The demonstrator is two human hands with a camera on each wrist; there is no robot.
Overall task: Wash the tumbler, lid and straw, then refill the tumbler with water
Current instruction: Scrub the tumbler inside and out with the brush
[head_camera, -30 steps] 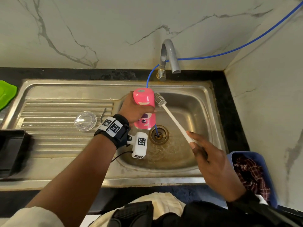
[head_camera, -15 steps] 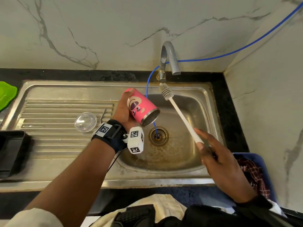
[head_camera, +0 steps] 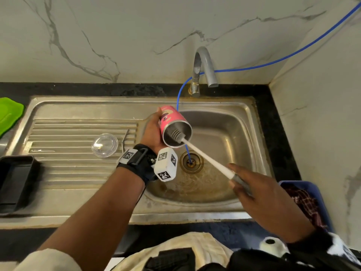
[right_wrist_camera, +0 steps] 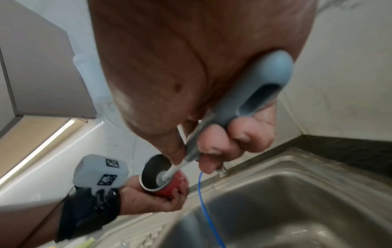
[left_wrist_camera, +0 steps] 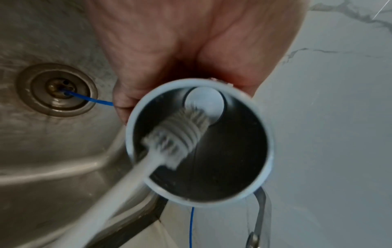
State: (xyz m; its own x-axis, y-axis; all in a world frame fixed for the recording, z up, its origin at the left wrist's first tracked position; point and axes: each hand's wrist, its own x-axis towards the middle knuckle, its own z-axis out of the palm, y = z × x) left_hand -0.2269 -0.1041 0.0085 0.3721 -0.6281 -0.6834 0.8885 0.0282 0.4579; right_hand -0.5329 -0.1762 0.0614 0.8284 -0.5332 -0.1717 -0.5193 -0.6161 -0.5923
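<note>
Over the sink basin (head_camera: 224, 133), as your head camera saw it, your left hand (head_camera: 152, 132) held the pink tumbler (head_camera: 172, 122) tipped on its side, open mouth turned toward you, and inside it sat only the grey bristled head of the bottle brush (head_camera: 203, 153); whether any water lay in it could not be told. Your fingers were wrapped round the far side of the tumbler's wall, mostly hidden, with the palm against its left flank. Your right hand (head_camera: 259, 194) gripped the brush's grey handle end, the white shaft running up from it into the tumbler's mouth. On the ribbed draining board the clear lid (head_camera: 104, 145) lay flat, with the metal straw (head_camera: 125, 139) just beside it to the right, both well apart from your hands. A blue basket (head_camera: 320, 198) at the right held dark checked cloth, and a thin blue hose (head_camera: 182, 90) ran down into the drain (head_camera: 191, 161). From your left wrist, the tumbler (left_wrist_camera: 197, 142) gaped toward the camera, the brush (left_wrist_camera: 180, 132) head blurred against its dark inner wall, your thumb and palm (left_wrist_camera: 180, 50) curled behind the rim. From your right wrist, your fingers (right_wrist_camera: 239, 139) were curled tight round the brush handle (right_wrist_camera: 250, 100), and the bristles sat inside the tumbler (right_wrist_camera: 163, 177), which your left hand (right_wrist_camera: 152, 198) cupped from below.
</note>
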